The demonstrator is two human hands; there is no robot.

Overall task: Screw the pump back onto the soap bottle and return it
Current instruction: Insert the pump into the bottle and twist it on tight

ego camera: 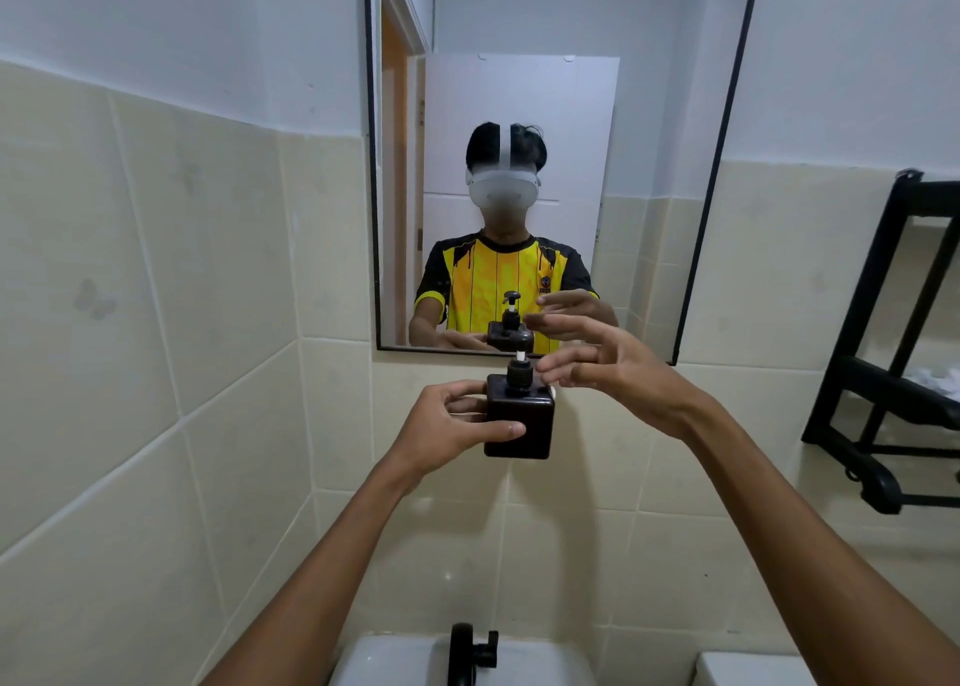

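Observation:
A dark brown, square soap bottle [521,422] is held upright in the air in front of the tiled wall, just below the mirror. My left hand [451,430] grips its left side, thumb across the front. A black pump [518,372] with a white stem sits in the bottle's neck; its spout is hidden behind my fingers. My right hand [618,373] hovers just right of the pump, fingers spread and extended toward the pump collar, holding nothing. Whether the fingertips touch the collar is unclear.
A black-framed mirror [550,166] hangs on the wall and reflects the person with the bottle. A black tap [467,654] and a white basin [395,664] lie below. A black rack [893,353] stands on the right.

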